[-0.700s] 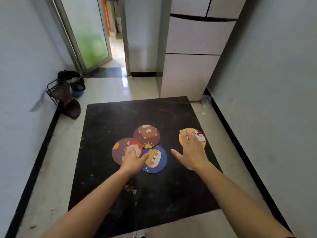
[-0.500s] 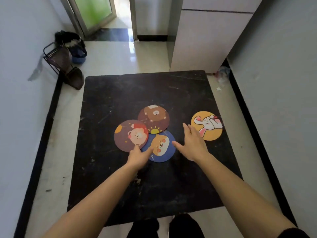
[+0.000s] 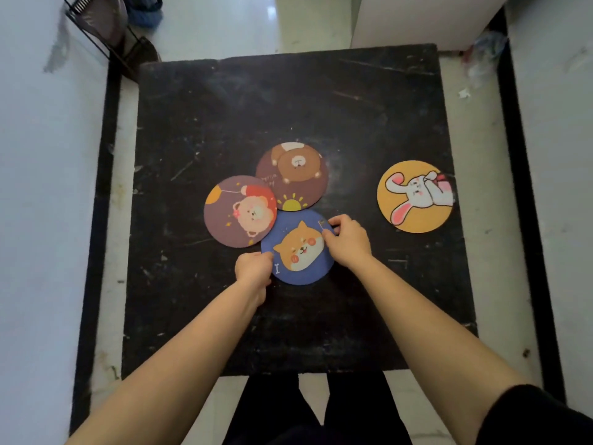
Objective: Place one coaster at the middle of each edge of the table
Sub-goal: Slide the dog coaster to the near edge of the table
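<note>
A black square table (image 3: 224,107) carries several round coasters. The blue coaster with a dog (image 3: 298,252) lies near the centre, tucked under the purple coaster with a pink bear (image 3: 239,210) and the brown bear coaster (image 3: 293,175). My left hand (image 3: 253,268) pinches the blue coaster's left rim. My right hand (image 3: 348,240) grips its right rim, thumb on top. The yellow rabbit coaster (image 3: 415,196) lies alone close to the middle of the table's right edge.
White walls close in on both sides, with black skirting along the floor. A wire rack (image 3: 102,30) stands off the table's far left corner. A white cabinet (image 3: 417,17) stands behind the far edge. My legs (image 3: 314,409) are at the near edge.
My right hand left the yellow coaster and came left onto the blue one. My left hand slid from the purple coaster down to the blue coaster's rim. The camera tilted down.
</note>
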Motion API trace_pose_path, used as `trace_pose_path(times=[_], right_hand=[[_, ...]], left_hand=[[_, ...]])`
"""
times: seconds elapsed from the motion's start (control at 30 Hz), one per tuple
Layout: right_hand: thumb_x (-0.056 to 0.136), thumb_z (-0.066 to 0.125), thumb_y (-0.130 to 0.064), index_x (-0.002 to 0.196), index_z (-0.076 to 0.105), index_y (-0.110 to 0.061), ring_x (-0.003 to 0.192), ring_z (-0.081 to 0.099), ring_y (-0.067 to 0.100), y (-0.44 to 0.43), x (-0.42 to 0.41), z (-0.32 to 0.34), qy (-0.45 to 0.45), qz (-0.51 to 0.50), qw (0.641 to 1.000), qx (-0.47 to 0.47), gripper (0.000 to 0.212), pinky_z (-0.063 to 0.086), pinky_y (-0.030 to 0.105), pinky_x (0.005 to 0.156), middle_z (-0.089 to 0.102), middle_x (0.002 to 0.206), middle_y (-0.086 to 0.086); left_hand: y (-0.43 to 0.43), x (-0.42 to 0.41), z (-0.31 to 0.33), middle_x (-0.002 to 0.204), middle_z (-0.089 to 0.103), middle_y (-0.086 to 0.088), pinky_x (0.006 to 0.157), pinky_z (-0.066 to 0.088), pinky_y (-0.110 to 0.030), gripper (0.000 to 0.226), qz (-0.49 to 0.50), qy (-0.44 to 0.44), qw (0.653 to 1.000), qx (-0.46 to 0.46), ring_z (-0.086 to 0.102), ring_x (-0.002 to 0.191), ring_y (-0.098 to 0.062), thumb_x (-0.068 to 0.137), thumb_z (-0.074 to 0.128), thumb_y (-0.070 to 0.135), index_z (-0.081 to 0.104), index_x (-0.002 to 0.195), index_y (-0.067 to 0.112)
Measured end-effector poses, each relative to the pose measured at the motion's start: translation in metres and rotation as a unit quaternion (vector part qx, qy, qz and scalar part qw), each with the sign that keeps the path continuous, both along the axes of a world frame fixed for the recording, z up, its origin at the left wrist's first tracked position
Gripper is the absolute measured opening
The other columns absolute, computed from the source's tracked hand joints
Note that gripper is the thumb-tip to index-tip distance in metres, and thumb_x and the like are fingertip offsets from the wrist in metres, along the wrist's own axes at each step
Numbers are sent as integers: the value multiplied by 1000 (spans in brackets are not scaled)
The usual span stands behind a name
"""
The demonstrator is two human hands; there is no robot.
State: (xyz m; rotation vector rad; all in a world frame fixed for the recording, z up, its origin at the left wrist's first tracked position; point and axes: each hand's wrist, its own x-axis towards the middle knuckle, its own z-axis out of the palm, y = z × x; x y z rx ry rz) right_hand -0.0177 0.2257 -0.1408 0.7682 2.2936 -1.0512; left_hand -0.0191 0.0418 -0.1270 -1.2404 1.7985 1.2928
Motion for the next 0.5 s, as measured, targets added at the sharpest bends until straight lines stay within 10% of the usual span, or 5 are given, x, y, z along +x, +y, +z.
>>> trace_pose_path(times=[0.27, 0.5], right_hand=[[93, 64, -37, 101, 59, -22, 81, 59, 15, 7, 54, 3, -47, -58, 997, -33, 18, 43, 32, 66, 60, 78, -8], [89, 70, -36, 104, 59, -24, 78, 63, 12, -10, 109, 3, -55, -54, 997, -22, 22, 45, 30, 62, 66, 78, -6]], left_hand=[[0, 21, 12, 85, 60, 0, 55, 43, -31, 9, -60, 17, 998, -22, 55, 74, -12, 89, 58, 10, 59, 95, 16], [-30, 61, 4, 95, 64, -1, 76, 56, -40, 11, -138, 11, 986, -89, 62, 87, -19, 87, 67, 17, 60, 94, 20]])
